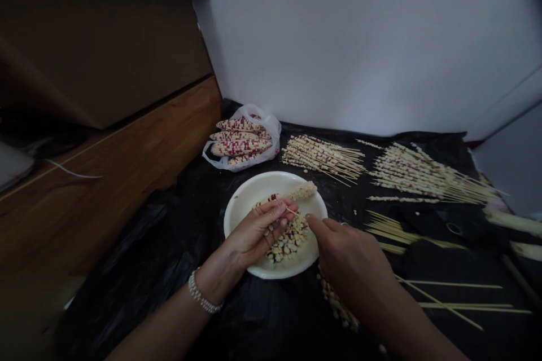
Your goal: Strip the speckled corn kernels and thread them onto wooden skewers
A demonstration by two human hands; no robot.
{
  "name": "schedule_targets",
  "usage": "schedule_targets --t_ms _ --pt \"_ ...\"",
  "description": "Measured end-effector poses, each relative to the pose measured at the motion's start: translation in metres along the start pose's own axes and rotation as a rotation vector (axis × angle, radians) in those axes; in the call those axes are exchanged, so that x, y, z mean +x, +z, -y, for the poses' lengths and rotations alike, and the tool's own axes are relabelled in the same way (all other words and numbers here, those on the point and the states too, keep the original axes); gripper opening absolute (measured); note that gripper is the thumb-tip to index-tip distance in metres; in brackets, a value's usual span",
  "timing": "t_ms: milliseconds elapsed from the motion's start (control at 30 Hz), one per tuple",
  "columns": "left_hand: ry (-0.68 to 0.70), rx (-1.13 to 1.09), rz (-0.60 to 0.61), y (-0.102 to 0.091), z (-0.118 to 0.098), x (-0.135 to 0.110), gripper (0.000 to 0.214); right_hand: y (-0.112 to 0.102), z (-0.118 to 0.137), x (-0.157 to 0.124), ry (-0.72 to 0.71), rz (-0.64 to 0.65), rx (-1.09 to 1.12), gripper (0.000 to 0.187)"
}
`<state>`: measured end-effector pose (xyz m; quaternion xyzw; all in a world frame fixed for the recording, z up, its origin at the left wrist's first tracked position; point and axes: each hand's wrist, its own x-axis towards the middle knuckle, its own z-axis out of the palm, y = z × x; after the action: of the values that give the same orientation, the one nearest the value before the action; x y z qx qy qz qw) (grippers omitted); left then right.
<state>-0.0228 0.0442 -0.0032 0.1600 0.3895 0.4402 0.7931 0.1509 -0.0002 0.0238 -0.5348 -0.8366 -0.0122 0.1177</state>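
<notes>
Lying beyond the plate (241, 208), kernel-threaded skewers (322, 157).

A black plastic sheet (139, 271) covers the work surface. On it sit a white plate (232, 215) and a clear plastic bag (275, 130) of red-speckled corn cobs, with two piles of kernel-threaded bamboo skewers (322, 157) beyond the plate and bare skewers (466, 305) to the right.

- corn cob (302, 192): middle hidden behind left hand (254, 234)
- right hand (347, 254): back faces camera, grip hidden
- pale stalks (514, 223): cut off, right edge of frame
</notes>
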Motion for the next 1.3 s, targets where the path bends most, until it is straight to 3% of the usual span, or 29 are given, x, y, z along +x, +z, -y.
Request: schedule_targets --t_ms 200,767,933,1100,1300 --pt "-0.044 -0.094 0.013 -0.001 -0.004 0.001 0.014 -0.003 -0.004 0.001 0.032 -0.003 0.010 0.023" --pt "-0.071 -0.012 0.034 -0.002 0.002 -0.001 0.014 0.000 0.003 0.002 -0.012 -0.017 0.085 0.027" --pt "-0.120 -0.004 0.106 0.000 0.009 -0.004 0.014 0.008 0.006 0.002 -0.047 -0.116 0.193 0.031" --pt "-0.117 -0.127 0.086 0.001 0.004 -0.003 0.023 0.007 -0.002 0.004 0.063 -0.145 0.114 0.020" --pt "-0.119 -0.151 0.110 -0.001 0.000 -0.003 0.043 0.000 -0.009 0.004 0.088 -0.076 0.126 0.017"
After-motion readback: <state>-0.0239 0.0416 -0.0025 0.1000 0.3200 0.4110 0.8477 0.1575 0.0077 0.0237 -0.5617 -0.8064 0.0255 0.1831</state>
